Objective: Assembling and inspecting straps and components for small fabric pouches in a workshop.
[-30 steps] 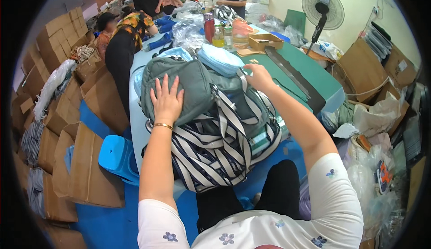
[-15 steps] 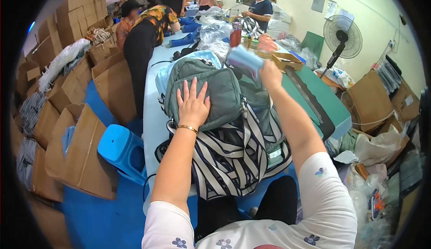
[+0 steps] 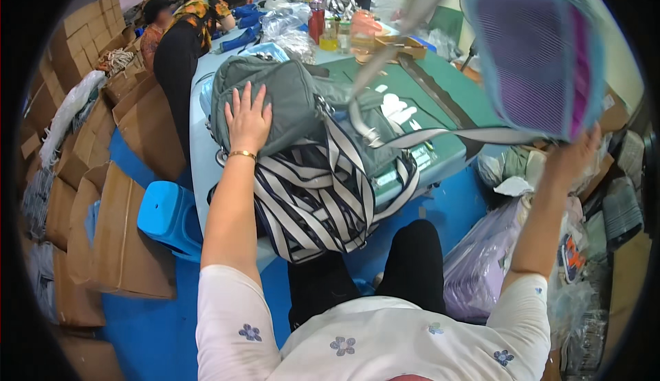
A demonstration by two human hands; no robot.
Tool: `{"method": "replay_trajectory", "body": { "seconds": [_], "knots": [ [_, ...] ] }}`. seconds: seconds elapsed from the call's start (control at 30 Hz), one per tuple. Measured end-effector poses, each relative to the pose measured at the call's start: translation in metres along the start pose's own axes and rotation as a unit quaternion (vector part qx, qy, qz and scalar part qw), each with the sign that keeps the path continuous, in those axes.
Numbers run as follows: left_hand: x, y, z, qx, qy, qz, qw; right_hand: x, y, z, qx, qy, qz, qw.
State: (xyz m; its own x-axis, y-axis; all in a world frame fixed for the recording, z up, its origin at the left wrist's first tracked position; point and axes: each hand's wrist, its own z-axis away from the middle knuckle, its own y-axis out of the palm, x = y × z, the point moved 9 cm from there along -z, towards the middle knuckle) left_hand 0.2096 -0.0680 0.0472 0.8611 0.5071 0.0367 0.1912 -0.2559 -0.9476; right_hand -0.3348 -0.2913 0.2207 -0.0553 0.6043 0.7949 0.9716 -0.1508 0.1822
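My left hand (image 3: 246,121) lies spread on a grey-green zippered bag (image 3: 289,85) on the table. In my right hand (image 3: 574,155), raised out to the right and slightly blurred, a light-blue and purple mesh bag (image 3: 526,54) is gripped by its lower edge. A pale strap (image 3: 460,133) with dark edges runs from this bag back toward the pile. Striped black-and-white straps (image 3: 313,199) hang in a tangle over the near table edge below the grey-green bag. More light-blue material (image 3: 268,52) shows behind it.
Jars and bottles (image 3: 328,34) stand farther along the table, near a green mat (image 3: 440,82). Cardboard boxes (image 3: 137,237) and a blue stool (image 3: 165,213) are at the left. Plastic-wrapped bundles (image 3: 485,257) crowd the right floor. Other people work at the far end.
My right hand has swung right and toward me with the mesh bag, drawing its strap out from the pile. My left hand stays flat on the grey-green bag. The view has shifted.
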Motion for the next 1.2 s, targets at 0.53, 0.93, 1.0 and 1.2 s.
{"method": "replay_trajectory", "body": {
  "seconds": [0.53, 0.93, 1.0, 1.2],
  "knots": [
    [-0.087, -0.135, -0.006, -0.020, 0.090, 0.466, 0.880, -0.008, 0.069, 0.112, 0.394, 0.030, -0.008, 0.919],
    [-0.131, 0.001, 0.081, 0.280, -0.097, 0.735, 0.609, -0.146, 0.113, 0.172, 0.303, 0.371, -0.214, 0.851],
    [-0.124, 0.000, 0.072, 0.247, -0.064, 0.651, 0.715, -0.164, 0.112, 0.173, 0.286, 0.384, -0.223, 0.849],
    [-0.119, -0.010, 0.070, 0.152, -0.081, 0.661, 0.730, -0.180, 0.104, 0.183, 0.364, 0.342, -0.138, 0.855]
  ]
}}
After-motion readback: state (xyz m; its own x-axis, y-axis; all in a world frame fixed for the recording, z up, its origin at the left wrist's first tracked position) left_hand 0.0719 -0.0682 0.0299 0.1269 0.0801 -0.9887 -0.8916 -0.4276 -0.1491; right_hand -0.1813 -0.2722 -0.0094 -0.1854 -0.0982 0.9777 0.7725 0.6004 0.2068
